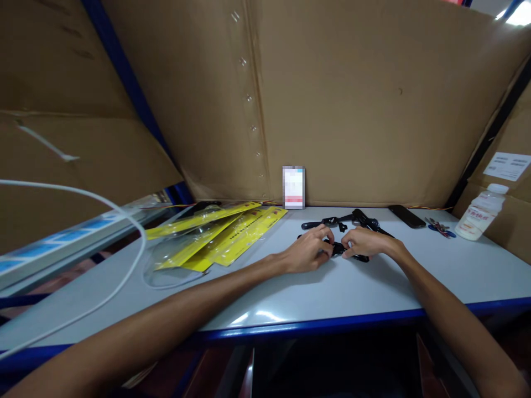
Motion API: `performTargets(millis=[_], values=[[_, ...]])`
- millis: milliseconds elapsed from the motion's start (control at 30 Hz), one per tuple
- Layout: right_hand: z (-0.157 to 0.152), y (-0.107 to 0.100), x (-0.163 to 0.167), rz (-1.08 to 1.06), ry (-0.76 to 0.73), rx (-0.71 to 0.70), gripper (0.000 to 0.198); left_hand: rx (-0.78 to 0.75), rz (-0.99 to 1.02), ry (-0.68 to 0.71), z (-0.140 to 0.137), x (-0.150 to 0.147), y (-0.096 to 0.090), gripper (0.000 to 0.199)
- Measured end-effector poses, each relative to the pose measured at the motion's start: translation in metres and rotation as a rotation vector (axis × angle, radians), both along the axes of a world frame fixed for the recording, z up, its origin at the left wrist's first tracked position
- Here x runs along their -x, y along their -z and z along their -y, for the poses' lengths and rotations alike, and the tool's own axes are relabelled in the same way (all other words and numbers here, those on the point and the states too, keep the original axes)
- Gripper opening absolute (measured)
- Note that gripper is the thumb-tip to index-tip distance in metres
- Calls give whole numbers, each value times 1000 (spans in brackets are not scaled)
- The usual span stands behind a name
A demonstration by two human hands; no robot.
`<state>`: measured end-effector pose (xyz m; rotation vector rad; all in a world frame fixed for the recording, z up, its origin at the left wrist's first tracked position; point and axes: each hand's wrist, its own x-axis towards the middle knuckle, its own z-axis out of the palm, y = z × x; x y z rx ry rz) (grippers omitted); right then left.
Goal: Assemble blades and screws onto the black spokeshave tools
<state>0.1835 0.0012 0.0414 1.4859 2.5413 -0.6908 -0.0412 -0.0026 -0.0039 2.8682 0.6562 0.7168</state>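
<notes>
Both hands meet over a slim black part (338,249) at the middle right of the table. Its exact kind does not show. My left hand (307,250) pinches the left portion, with thumb and fingers curled round it. From the other side, my right hand (365,242) grips it with bent fingers, and a dark end sticks out below that hand. Just behind them lie more long black jointed pieces (359,216) and a small black clip-like piece (342,227). The fingers hide much of what is held.
Yellow cards with clear plastic packaging (232,237) lie at the left, near a looping white cable (139,243). A lit phone (293,188) leans on the cardboard wall (352,110). A dark phone (407,216), keys (440,227) and a bottle (481,213) stand or lie at the right.
</notes>
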Motion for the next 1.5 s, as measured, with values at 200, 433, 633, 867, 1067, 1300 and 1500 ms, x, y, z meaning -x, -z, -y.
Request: performTargets(millis=[200, 433, 633, 867, 1067, 1300, 1500], values=[[0, 1, -2, 6, -2, -3, 19, -34, 50, -182, -5, 0, 6, 30], [-3, 4, -2, -8, 0, -3, 19, 15, 33, -23, -3, -2, 5, 30], [-4, 6, -3, -8, -10, -11, 21, -37, 44, -204, -7, 0, 7, 26], [-5, 6, -3, -10, -17, 0, 20, -10, 65, -66, -5, -1, 7, 40], [-3, 4, -2, -2, -3, 1, 19, -34, 87, -54, -4, -1, 3, 31], [-1, 1, -1, 2, 2, 1, 18, -67, 8, -143, -3, -1, 3, 16], [0, 0, -1, 5, 2, -7, 16, -82, -37, -76, -1, -3, 4, 28]])
